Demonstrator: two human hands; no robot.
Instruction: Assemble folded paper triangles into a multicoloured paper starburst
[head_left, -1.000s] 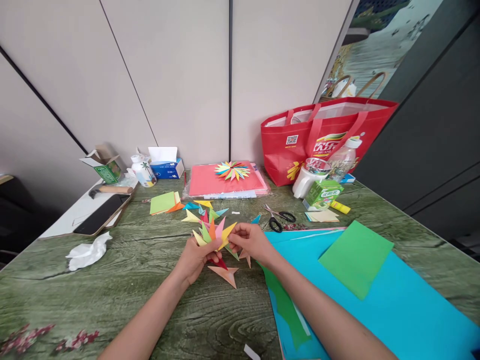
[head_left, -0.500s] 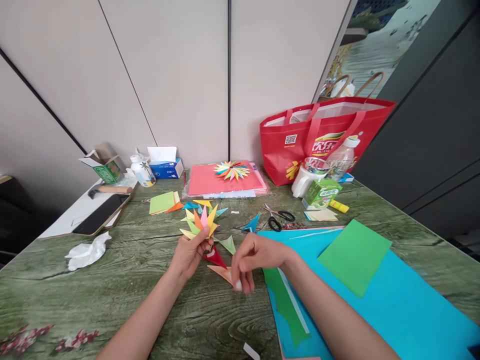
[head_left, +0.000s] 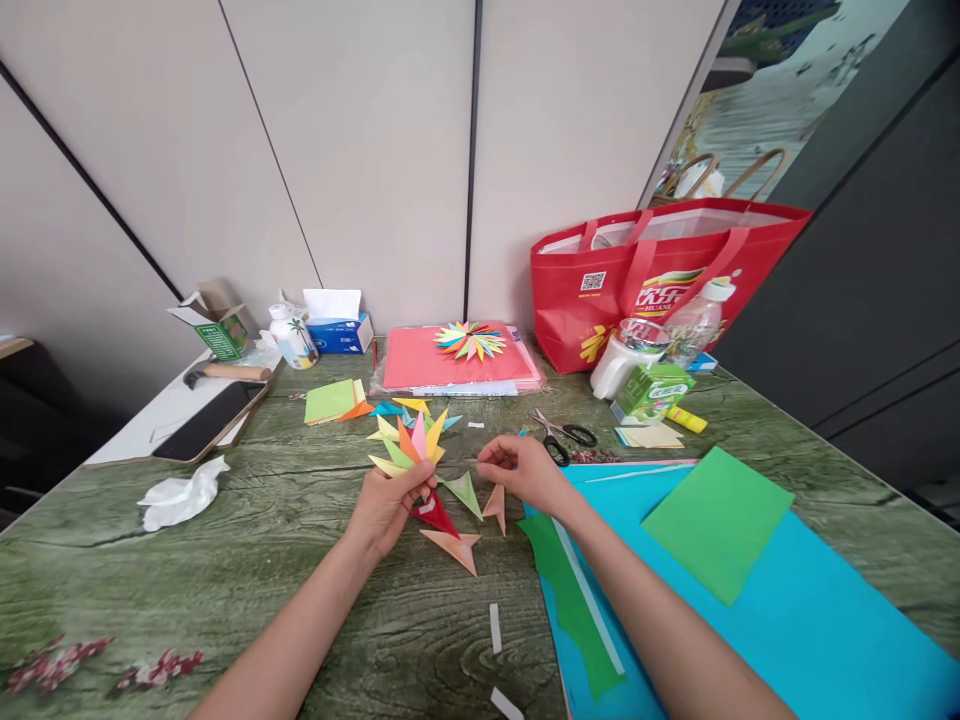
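Note:
My left hand [head_left: 394, 500] pinches a fan of folded paper points [head_left: 414, 440] in yellow, orange, pink and green. Beneath that hand lies a red folded paper piece [head_left: 437, 515]. My right hand [head_left: 529, 472] hovers beside it with fingers curled together; whatever is between the fingertips, if anything, does not show. Just left of those fingertips is a light green folded piece [head_left: 465, 493], and below them a small peach one [head_left: 496, 508]. A larger peach piece [head_left: 454, 547] lies closer to me. Behind my right hand a blue piece is mostly hidden.
Blue sheets [head_left: 757, 640] with a green square [head_left: 720, 525] cover the right side. Scissors [head_left: 559, 437] lie behind my right hand. A finished paper ring [head_left: 470, 341] rests on packaged red paper [head_left: 409, 360]. White strips [head_left: 495, 628] lie near me; a red bag [head_left: 570, 300] stands behind.
My right hand has moved up and away from the near peach piece. A white strip now lies on the table below where it was. My left hand still holds the paper fan.

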